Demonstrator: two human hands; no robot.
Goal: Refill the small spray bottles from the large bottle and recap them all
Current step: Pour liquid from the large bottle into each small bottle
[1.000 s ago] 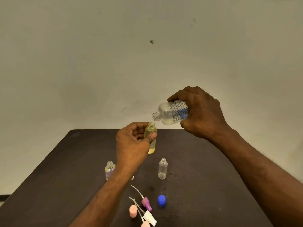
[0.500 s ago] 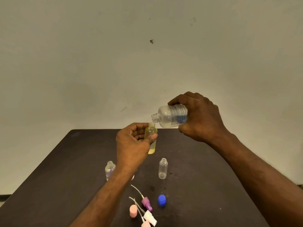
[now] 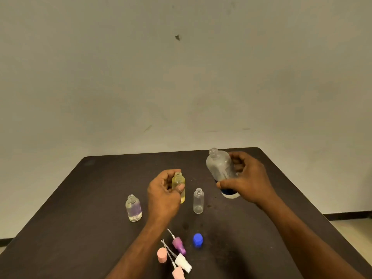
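Head view: right hand (image 3: 246, 181) now rights gripped large clear plastic bottle (image 3: 220, 166) onto dark counter (image 3: 80, 228); left hand (image 3: 164, 191) still grips yellow-tinted small bottle (image 3: 178, 183); pour apparently over.

We see a plain pale wall (image 3: 181, 77) filling the view beyond the hands, scuffed, with one small dark mark (image 3: 177, 37); under the hands lies a dark matte counter (image 3: 80, 208); right of it, pale floor (image 3: 354, 232) meets a dark skirting strip (image 3: 346, 216).

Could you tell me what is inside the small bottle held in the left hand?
Pale yellow liquid shows inside the small bottle; the left hand covers its left side, hiding the exact level.
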